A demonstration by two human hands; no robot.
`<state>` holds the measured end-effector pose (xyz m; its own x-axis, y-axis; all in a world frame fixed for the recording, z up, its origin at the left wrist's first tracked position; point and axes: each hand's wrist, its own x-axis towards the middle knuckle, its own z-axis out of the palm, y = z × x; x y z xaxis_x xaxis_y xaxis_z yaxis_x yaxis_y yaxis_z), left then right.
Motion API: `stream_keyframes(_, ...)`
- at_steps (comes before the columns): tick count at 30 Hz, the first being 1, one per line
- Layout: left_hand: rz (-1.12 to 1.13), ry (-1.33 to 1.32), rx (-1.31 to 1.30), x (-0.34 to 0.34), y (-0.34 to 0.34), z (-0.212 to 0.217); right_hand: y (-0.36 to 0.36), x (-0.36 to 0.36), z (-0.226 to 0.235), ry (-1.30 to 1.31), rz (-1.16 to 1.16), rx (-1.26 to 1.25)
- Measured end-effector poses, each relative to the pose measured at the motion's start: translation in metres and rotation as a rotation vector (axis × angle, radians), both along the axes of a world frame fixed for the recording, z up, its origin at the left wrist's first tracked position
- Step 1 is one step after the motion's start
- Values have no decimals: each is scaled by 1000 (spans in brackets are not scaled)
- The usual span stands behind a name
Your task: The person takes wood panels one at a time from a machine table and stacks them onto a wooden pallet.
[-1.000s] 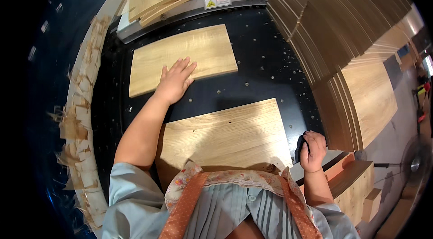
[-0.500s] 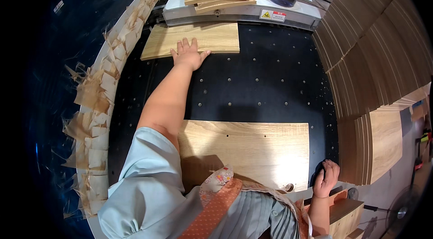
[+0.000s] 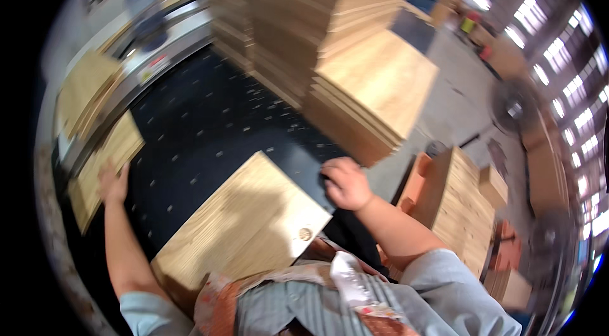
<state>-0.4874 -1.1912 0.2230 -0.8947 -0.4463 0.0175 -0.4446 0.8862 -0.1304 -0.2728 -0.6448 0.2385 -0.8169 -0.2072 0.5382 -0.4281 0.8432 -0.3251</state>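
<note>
My left hand (image 3: 113, 182) lies on a narrow wood-grain board (image 3: 122, 140) by the machine's pale metal beam, its fingers apart and a little blurred. A larger wood-grain board (image 3: 219, 228) lies right in front of me on the black studded table (image 3: 184, 114). A round hole shows near that board's right corner. At the table's right edge, beside this board, my right hand (image 3: 346, 184) is curled closed. Something dark shows at its fingertips, but I cannot make out what it is.
Tall stacks of boards (image 3: 285, 19) line the table's far right side, with a lower stack (image 3: 380, 82) beside them. Several boards (image 3: 85, 92) and a blue-capped clear bottle (image 3: 147, 19) sit on the beam. More wood (image 3: 466, 209) and a fan (image 3: 512, 106) stand to the right.
The view has swung to the right, so more of the workshop floor shows. My left hand stays on the narrow board, and my right hand stays at the table's edge.
</note>
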Motion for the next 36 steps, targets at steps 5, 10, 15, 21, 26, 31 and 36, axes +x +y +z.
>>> stream_keyframes(5,7,-13,4,-4,17,8,9,4,-6,42,12,-39)
stream_keyframes(10,7,-14,10,-7,24,8,8,10,-7,59,-27,-38)
stream_keyframes(15,14,-19,-2,-10,18,5,9,2,-8,63,-19,-41)
stream_keyframes(21,-24,40,19,11,20,16,7,1,-6,57,-8,-46)
stream_keyframes(26,-48,45,148,22,53,42,5,9,-7,50,-29,-9)
stream_keyframes(31,-1,8,197,22,41,35,1,9,-3,-9,-4,15)
stream_keyframes(36,12,-7,231,21,42,36,5,5,-5,-10,12,27)
